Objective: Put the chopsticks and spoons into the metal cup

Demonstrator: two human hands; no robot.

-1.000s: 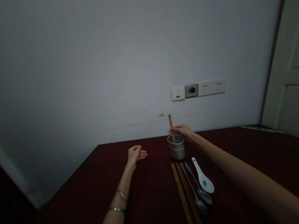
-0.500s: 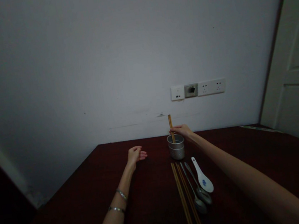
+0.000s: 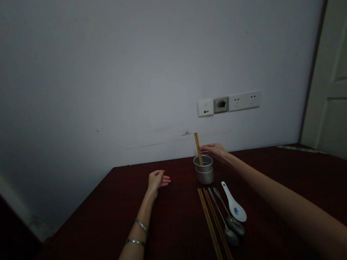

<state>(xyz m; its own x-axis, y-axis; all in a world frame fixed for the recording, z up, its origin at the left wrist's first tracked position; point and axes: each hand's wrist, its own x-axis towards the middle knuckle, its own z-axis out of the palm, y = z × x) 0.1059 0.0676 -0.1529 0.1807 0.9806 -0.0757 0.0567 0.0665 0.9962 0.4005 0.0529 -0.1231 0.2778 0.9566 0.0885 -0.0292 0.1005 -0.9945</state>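
A pair of wooden chopsticks (image 3: 197, 143) stands upright in a grey metal cup (image 3: 205, 175) toward the back of the table. My right hand (image 3: 214, 150) is just right of the chopsticks, above the cup's rim, its fingers loosened and off them. My left hand (image 3: 158, 180) rests on the table left of the cup, holding nothing, fingers partly stretched. In front of the cup lie more wooden chopsticks (image 3: 212, 233), two metal spoons (image 3: 231, 236) (image 3: 235, 226) and a white ceramic spoon (image 3: 236, 209) with a blue mark, side by side.
The dark red table (image 3: 174, 225) meets a pale wall (image 3: 138, 65) at the back. Sockets and switch plates (image 3: 244, 101) are set in the wall behind the cup. A white panelled door (image 3: 345, 78) stands at the right.
My right hand has let go of the chopsticks and drawn slightly to the right; they stay standing in the cup. My left hand has not moved.
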